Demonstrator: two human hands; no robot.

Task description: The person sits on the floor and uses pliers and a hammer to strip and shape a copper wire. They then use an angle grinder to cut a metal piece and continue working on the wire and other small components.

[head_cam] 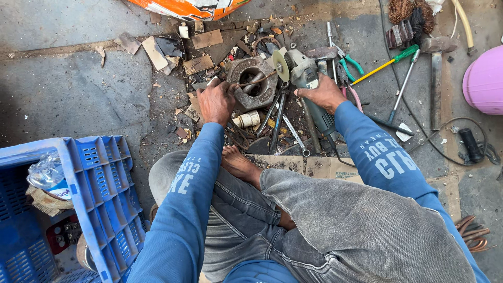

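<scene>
While R hand grips grinder, scrap crowds L hand

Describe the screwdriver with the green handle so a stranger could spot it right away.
Start at the pink tub at the right edge. Left of it, tools lie scattered on the concrete floor. The screwdriver lies slantwise there, the only tool with a yellow shaft and green handle.

Single view, head-worn camera. Looks almost straight down from above the seated person's lap, facing forward over the knees to the concrete floor. Close range: both forearms fill the lower frame. No second view.
</scene>
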